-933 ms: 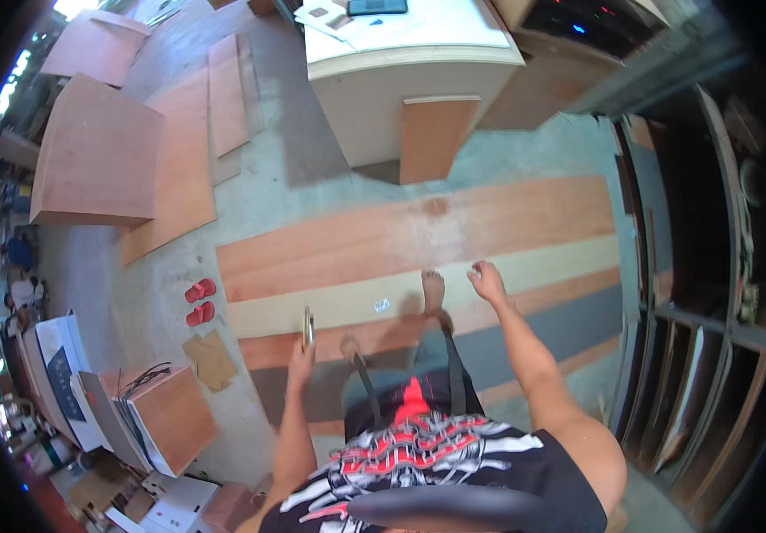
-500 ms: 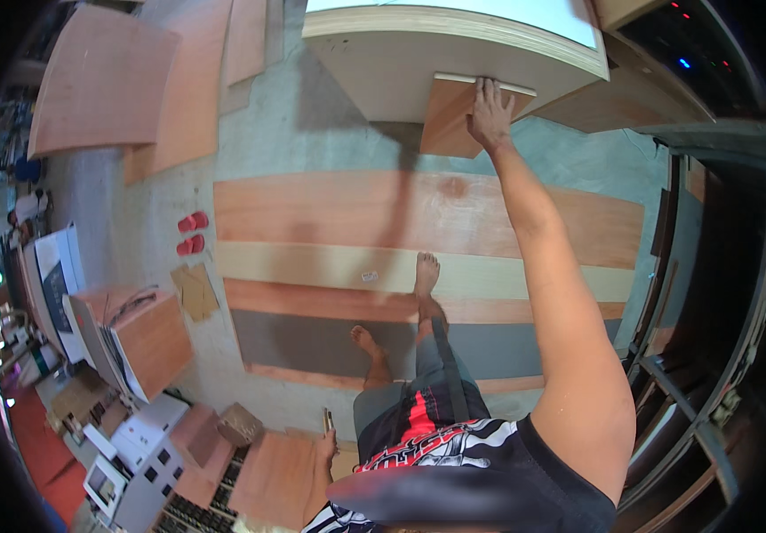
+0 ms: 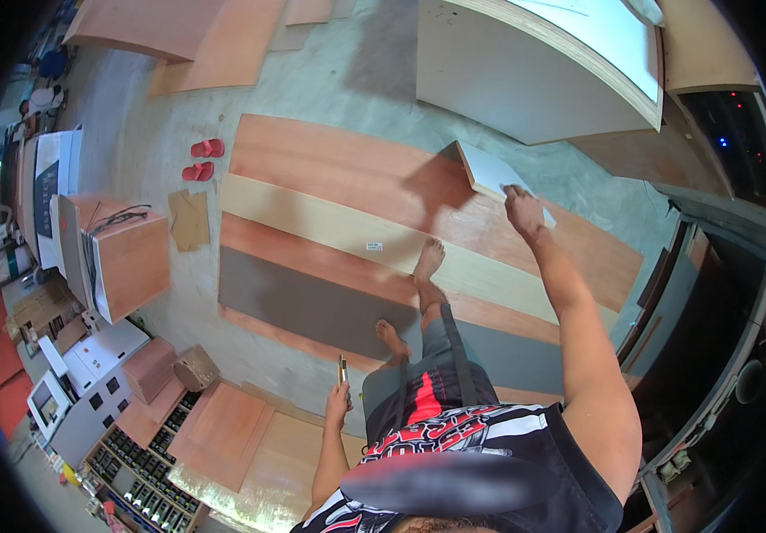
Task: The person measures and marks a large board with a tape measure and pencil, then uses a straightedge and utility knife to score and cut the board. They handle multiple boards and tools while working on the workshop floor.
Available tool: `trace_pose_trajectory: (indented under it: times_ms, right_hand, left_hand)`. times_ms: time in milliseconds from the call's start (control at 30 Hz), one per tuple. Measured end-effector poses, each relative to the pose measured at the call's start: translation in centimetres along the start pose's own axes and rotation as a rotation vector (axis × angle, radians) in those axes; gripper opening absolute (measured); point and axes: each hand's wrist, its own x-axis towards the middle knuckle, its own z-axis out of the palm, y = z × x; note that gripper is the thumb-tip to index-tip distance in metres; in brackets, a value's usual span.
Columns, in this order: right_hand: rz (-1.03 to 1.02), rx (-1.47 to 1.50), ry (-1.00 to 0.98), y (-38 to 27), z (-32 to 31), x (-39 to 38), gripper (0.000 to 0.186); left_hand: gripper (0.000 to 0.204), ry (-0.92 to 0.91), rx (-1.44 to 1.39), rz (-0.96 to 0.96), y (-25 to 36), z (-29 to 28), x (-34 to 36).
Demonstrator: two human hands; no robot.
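Here, right hand (image 3: 525,213): fingers curled over the near edge of a small white rectangular board (image 3: 495,171).
Board: extends just beyond the right hand, well apart from the left.
Left hand (image 3: 337,407): closed around a slim metallic tool (image 3: 342,369).
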Motion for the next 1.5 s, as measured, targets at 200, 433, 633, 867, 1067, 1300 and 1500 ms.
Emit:
trace_pose_trajectory:
  times_ms: [200,433,633,867,1067,1300,1500]
  right_hand:
    - [0.177,-0.072,-0.05,-1.3,-2.9,1.0,0.025]
    - [-0.183,-0.037,0.186,-11.6,-14.0,-14.9,0.024]
    - [-0.076,0.235,0.258,-24.9,-18.1,-29.3,0.021]
    - [0.041,0.479,0.109,-34.6,-9.0,-41.3,0.017]
    - [-0.031,0.775,0.066,-41.1,1.7,-50.6,0.011]
    - [-0.06,0.87,0.139,-45.4,7.1,-62.9,0.014]
    - [0.02,1.015,-0.017,-49.0,9.1,-70.0,0.03]
  left_hand:
    - [0.035,-0.012,0.04,0.047,-6.3,-3.4,2.4]
    - [0.043,-0.054,-0.063,0.393,-7.4,-5.8,3.6]
    - [0.053,-0.426,-0.368,0.522,-2.7,-2.9,-1.8]
    - [0.075,-0.17,-0.155,0.878,-5.7,0.5,-10.2]
    - [0.083,0.111,-0.15,0.9,-12.5,0.7,-10.2]
    - [0.071,0.388,-0.279,0.787,-22.3,1.5,-10.9]
    - [0.055,0.465,-0.307,0.677,-28.9,-1.2,-9.5]
